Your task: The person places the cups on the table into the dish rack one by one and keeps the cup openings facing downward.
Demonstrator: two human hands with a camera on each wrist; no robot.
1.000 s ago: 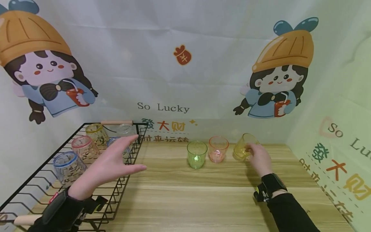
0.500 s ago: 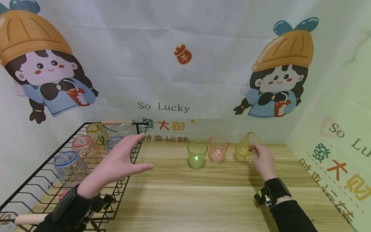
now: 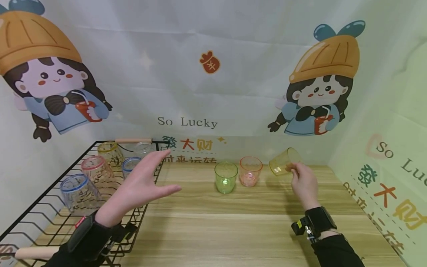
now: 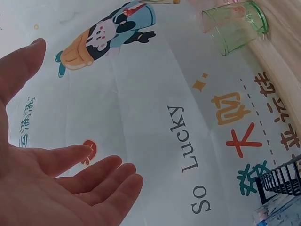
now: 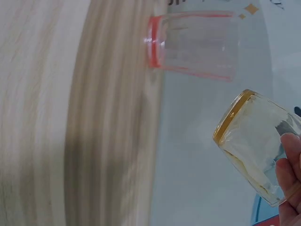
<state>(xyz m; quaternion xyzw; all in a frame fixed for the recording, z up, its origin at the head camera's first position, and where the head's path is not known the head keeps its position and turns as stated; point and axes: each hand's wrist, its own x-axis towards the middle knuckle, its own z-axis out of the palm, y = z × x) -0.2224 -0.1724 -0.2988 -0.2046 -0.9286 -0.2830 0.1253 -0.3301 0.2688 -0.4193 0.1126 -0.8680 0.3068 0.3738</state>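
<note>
My right hand [image 3: 305, 185] grips a yellow glass [image 3: 281, 163] near its rim; the glass tilts, its base toward the left, above the table. In the right wrist view the fingers [image 5: 288, 176] lie against the side of the yellow glass [image 5: 258, 141]. A red-rimmed glass [image 3: 250, 171] and a green glass [image 3: 226, 178] stand upright on the table to its left. My left hand [image 3: 138, 185] hovers by the rack's right edge, thumb and fingers spread, holding nothing; the left wrist view shows that hand [image 4: 70, 179] with fingers extended.
A black wire rack [image 3: 138, 222] with wooden handles stands on the left. It holds several glasses, among them a blue-rimmed one [image 3: 80, 193], a pink one [image 3: 98, 170] and a yellow one [image 3: 111, 154]. A printed cloth [image 3: 186, 74] hangs behind the wooden table [image 3: 213, 237].
The yellow glass has risen off the table and tilted further in my right hand. My left hand has moved a little to the right, still holding nothing.
</note>
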